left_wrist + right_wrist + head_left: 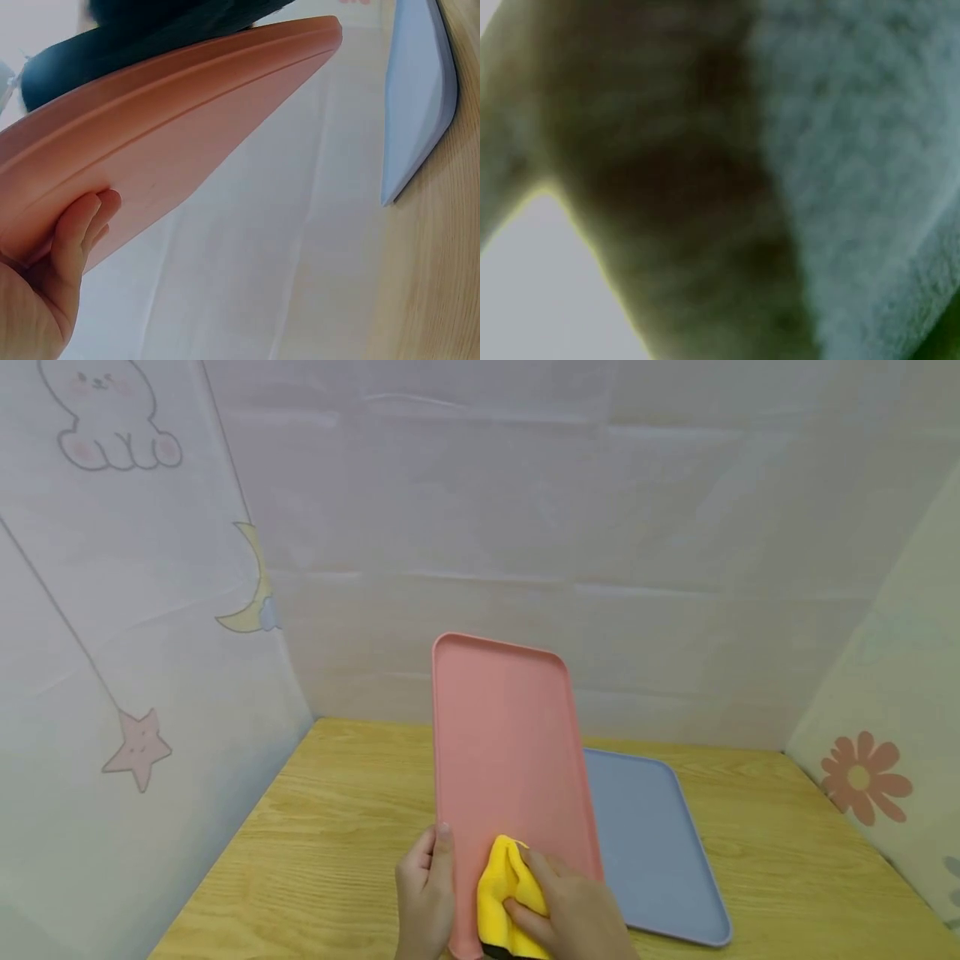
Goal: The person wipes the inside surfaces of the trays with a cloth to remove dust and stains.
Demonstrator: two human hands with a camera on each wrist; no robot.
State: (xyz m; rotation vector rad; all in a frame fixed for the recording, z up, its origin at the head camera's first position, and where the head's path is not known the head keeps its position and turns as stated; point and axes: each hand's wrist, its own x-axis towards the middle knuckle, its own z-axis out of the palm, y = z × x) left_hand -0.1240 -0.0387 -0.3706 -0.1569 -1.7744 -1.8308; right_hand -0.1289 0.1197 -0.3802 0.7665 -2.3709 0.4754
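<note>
A pink rectangular tray (510,743) is held up at a tilt above the table, its inner face toward the head camera. My left hand (427,893) grips its left edge near the lower end, thumb on the inner face; in the left wrist view the fingers (79,225) lie against the tray's underside. My right hand (573,902) pinches a bunched yellow cloth (502,893) with a dark edge, held against the lower part of the tray. In the right wrist view the cloth (862,165) fills the right side, very close and blurred.
A blue-grey tray (652,843) lies on the wooden table (330,835) to the right, partly hidden behind the pink one. Pale printed sheets hang behind the table (525,510) and along both sides. A dark shape (150,52) overlaps the pink tray's upper edge in the left wrist view.
</note>
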